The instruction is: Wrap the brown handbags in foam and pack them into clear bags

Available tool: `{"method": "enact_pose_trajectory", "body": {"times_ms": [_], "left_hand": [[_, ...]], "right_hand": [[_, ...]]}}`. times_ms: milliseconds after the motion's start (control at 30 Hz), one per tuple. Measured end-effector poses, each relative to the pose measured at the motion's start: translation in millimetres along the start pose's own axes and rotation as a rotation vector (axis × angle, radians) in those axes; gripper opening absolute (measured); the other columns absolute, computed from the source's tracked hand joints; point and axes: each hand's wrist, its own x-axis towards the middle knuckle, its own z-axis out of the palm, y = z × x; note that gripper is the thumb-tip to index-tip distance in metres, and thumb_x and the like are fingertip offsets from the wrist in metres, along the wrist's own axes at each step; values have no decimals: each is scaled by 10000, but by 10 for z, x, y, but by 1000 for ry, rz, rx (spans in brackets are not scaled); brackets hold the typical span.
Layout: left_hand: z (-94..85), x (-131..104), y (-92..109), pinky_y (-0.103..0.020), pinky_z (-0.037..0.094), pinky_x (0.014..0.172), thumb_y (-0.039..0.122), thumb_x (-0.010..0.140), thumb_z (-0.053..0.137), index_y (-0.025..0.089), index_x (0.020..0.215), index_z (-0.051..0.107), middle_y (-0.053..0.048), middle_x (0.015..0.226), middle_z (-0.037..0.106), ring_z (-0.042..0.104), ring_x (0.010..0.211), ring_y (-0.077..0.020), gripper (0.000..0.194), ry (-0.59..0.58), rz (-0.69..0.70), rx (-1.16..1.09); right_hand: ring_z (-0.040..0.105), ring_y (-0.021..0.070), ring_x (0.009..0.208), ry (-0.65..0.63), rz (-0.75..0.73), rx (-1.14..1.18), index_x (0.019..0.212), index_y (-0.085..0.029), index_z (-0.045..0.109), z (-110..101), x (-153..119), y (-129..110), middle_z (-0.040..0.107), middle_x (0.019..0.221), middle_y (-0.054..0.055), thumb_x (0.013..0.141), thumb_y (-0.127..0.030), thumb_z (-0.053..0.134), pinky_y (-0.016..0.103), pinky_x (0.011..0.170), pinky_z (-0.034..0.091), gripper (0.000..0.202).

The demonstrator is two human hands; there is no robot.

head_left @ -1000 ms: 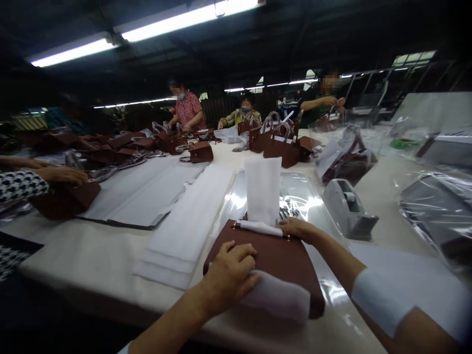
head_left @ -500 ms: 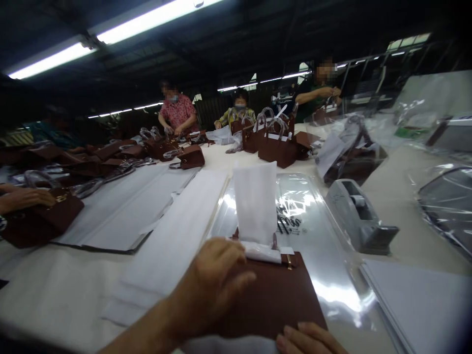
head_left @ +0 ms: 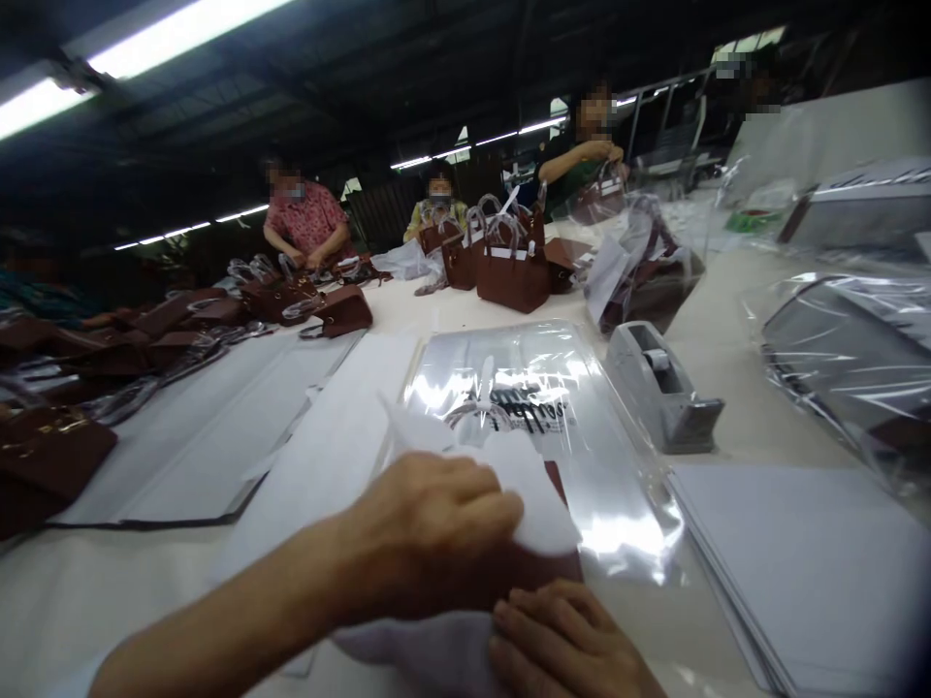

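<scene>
A dark brown handbag (head_left: 542, 569) lies in front of me, its wrapped handles (head_left: 476, 415) toward the far side. My left hand (head_left: 436, 509) is closed over the bag, its curled fingers at a thin white wrapping sheet (head_left: 534, 494). That sheet drapes over the bag's upper part; the fingertips are partly hidden. My right hand (head_left: 571, 645) rests with fingers stretched out on the bag's near edge. Beneath and beside it is another soft white sheet (head_left: 436, 648), bunched near me.
Clear plastic bags (head_left: 589, 456) with dark lettering lie beyond the handbag. A grey tape dispenser (head_left: 658, 388) and a stack of white sheets (head_left: 807, 572) stand right. White sheets (head_left: 312, 465) and brown handbags (head_left: 513, 276) spread left and back. Several people work across the table.
The white sheet that stood upright behind the bag has come down over its front, with my left hand at it. My right hand has moved further onto the bag. The view has shifted right.
</scene>
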Motion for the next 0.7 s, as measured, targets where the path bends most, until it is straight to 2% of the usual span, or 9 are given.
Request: {"method": "enact_pose_trajectory", "body": {"times_ms": [67, 167, 200, 267, 333, 367, 433, 533, 700], "left_hand": [[205, -268, 315, -266, 267, 467, 137, 882, 383, 136, 735, 541, 5, 597, 500, 395, 515, -113, 216, 16, 40, 58], [561, -506, 532, -279, 229, 439, 111, 857, 411, 126, 755, 545, 7, 570, 499, 374, 482, -117, 169, 172, 8, 103], [660, -544, 550, -278, 243, 441, 116, 849, 427, 126, 778, 549, 5, 572, 504, 381, 485, -120, 141, 219, -28, 103], [794, -580, 548, -275, 297, 467, 115, 832, 447, 128, 825, 552, -3, 593, 523, 414, 510, -131, 105, 269, -104, 94], [849, -590, 532, -277, 340, 491, 144, 836, 439, 136, 825, 548, -13, 606, 530, 441, 532, -143, 110, 301, -142, 86], [856, -593, 529, -279, 355, 499, 170, 847, 426, 137, 830, 549, -19, 618, 537, 455, 546, -147, 127, 303, -152, 84], [850, -602, 534, -277, 370, 505, 219, 868, 408, 139, 853, 556, -24, 634, 549, 473, 559, -148, 169, 297, -155, 86], [830, -636, 541, -257, 355, 489, 187, 864, 444, 134, 906, 570, -15, 638, 570, 465, 541, -127, 143, 323, -128, 117], [813, -743, 510, -265, 364, 497, 94, 834, 456, 75, 1007, 583, -78, 879, 645, 502, 609, -117, 215, 356, 48, 199]], "right_hand": [[613, 150, 721, 20, 38, 107, 804, -170, 646, 12, -13, -48, 671, 771, 7, 846, -143, 537, 287, 693, 485, 120], [585, 141, 695, 11, 99, 239, 688, -178, 600, 3, -25, -93, 609, 630, -7, 869, -127, 479, 292, 668, 464, 224], [581, 147, 715, 4, 116, 237, 709, -179, 601, -7, -30, -100, 615, 660, -2, 865, -125, 483, 297, 672, 461, 202], [573, 192, 847, -23, 177, 163, 883, -176, 611, -37, -57, -110, 641, 841, 35, 838, -170, 548, 352, 772, 456, 78], [504, 250, 1047, -15, 309, 80, 1056, -153, 551, -66, -116, -130, 576, 1098, 97, 802, -269, 615, 408, 906, 407, 287], [449, 265, 1129, 1, 393, 64, 1074, -147, 528, -77, -154, -148, 516, 1191, 117, 789, -309, 626, 414, 949, 379, 343], [382, 254, 1205, 38, 554, 102, 982, -167, 532, -86, -230, -197, 427, 1286, 115, 791, -319, 614, 372, 967, 373, 258], [360, 222, 1229, 51, 713, 224, 814, -208, 536, -59, -288, -272, 420, 1299, 60, 814, -271, 576, 326, 972, 366, 75], [384, 237, 1203, 169, 929, 217, 718, -205, 529, 72, -262, -346, 448, 1270, 57, 803, -294, 563, 342, 945, 359, 127]]}}
